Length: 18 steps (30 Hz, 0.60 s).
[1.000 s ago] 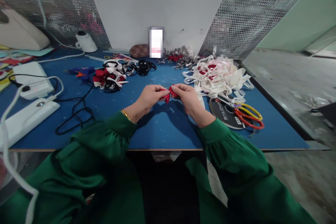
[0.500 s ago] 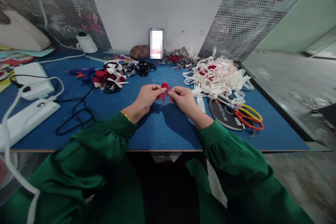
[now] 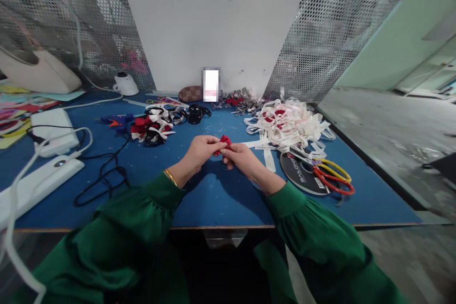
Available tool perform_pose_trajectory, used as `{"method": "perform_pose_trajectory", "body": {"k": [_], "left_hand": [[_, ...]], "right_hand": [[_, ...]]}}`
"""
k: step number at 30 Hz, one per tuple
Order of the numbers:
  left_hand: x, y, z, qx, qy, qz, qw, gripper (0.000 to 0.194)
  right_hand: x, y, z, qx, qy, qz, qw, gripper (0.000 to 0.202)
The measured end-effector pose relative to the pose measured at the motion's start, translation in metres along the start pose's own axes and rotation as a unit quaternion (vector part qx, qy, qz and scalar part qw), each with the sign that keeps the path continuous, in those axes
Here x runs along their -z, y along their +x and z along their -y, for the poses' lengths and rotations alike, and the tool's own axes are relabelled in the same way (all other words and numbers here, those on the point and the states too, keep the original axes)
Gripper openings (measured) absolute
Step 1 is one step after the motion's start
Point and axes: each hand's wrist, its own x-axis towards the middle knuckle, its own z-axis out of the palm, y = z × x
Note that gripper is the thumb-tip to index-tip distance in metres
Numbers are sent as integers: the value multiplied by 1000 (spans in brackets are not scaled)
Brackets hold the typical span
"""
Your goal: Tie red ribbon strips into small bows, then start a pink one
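Between my hands, just above the blue table (image 3: 213, 199), is a small red fabric bow (image 3: 225, 140), mostly covered by fingers. My left hand (image 3: 202, 153) pinches it from the left, with thumb and index finger closed. From the right, my right hand (image 3: 242, 159) grips the bow's lower part, its fingertips almost meeting the left ones. White ribbon strips (image 3: 270, 159) lie right behind my right hand. To its right rests a black ribbon spool (image 3: 302, 175) with scissors (image 3: 333, 175), red and yellow handled, on top.
A heap of white ribbon (image 3: 290, 123) sits at the back right. Red, white and black bows (image 3: 153, 126) are piled on the left near a blue glue gun (image 3: 119, 121). A phone (image 3: 211, 84) leans against the white board. Black cable (image 3: 103, 175) and a power strip (image 3: 39, 190) lie left.
The camera view has tilted up, so the table sits lower in the picture. My right fingers have closed over the lower part of the bow, whose hanging end no longer shows.
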Motion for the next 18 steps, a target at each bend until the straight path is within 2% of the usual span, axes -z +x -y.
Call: {"method": "perform_pose_trajectory", "body": {"k": [4,9,14,18], "left_hand": [[2,2,2,-27,33,-8,999,30],[5,8,3,-48,54,-4,997,31],[7,9,0,18,-37,33,999,41],[5,6,-2,70,-118,38,990,50]], "right_hand": [[3,1,-4,39,-76,-26,996,31],[5,1,-4,154,-189,-43,969,32],[4,-1,1,91,-51,-38,994,30],[7,-1,5,91,20,-53,994,33]]}}
